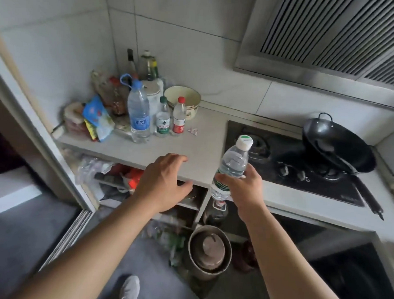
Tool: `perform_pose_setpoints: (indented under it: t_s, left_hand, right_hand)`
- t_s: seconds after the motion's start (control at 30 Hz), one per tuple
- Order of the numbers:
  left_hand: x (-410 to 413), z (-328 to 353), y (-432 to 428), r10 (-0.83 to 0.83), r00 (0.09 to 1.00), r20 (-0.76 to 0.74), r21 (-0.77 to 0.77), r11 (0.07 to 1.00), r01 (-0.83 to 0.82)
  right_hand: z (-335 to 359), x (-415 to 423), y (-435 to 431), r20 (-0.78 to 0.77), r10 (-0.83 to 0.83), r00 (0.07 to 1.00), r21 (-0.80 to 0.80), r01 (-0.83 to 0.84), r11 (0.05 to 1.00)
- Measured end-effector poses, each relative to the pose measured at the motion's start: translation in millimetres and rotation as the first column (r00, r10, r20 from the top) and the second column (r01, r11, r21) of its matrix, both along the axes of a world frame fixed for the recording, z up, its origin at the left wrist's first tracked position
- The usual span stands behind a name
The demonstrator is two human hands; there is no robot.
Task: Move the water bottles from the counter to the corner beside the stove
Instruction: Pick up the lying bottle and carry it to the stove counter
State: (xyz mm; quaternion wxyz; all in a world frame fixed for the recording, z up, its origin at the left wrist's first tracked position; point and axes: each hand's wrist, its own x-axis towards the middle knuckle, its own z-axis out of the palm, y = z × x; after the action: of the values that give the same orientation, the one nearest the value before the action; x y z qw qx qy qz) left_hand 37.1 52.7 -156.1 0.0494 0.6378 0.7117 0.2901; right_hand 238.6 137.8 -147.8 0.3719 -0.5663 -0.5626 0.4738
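Observation:
My right hand (239, 192) grips a clear water bottle (232, 164) with a white cap and green label, held tilted above the counter's front edge, left of the stove (288, 162). My left hand (163, 181) hovers open over the counter edge, holding nothing. In the corner stand three more bottles: a tall one with a blue cap (138, 111), a small one with a green cap (163, 118) and a small one with a red cap (179, 117).
The grey counter (191, 147) carries a cream bowl (182, 99), snack bags (95, 117), oil bottles and a kettle in the corner. A black wok (336, 144) sits on the stove, handle pointing toward me. A range hood hangs above. Pots and clutter fill the shelves below.

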Motion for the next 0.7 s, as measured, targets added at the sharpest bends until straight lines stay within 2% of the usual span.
perform_pose_setpoints:
  t_s: [0.2,0.37,0.7]
  left_hand:
    - [-78.8,-23.6,31.8,0.033,0.999,0.035,-0.035,0.999,-0.031]
    - [-150.0,-25.7,63.5,0.036,0.999,0.027,-0.05,0.998,-0.034]
    - [-217.9,-35.5,99.9,-0.003,0.997,0.081,-0.074,0.997,0.009]
  right_hand:
    - [-15.5,-82.5,37.1,0.051,-0.001,0.999,-0.033,0.003,0.999]
    - [-22.1,-151.9,65.5,0.054,-0.073,0.996,-0.076,0.077,0.994]
    - [-39.4,-215.9,93.6,0.11,-0.152,0.982,-0.125,0.165,0.978]
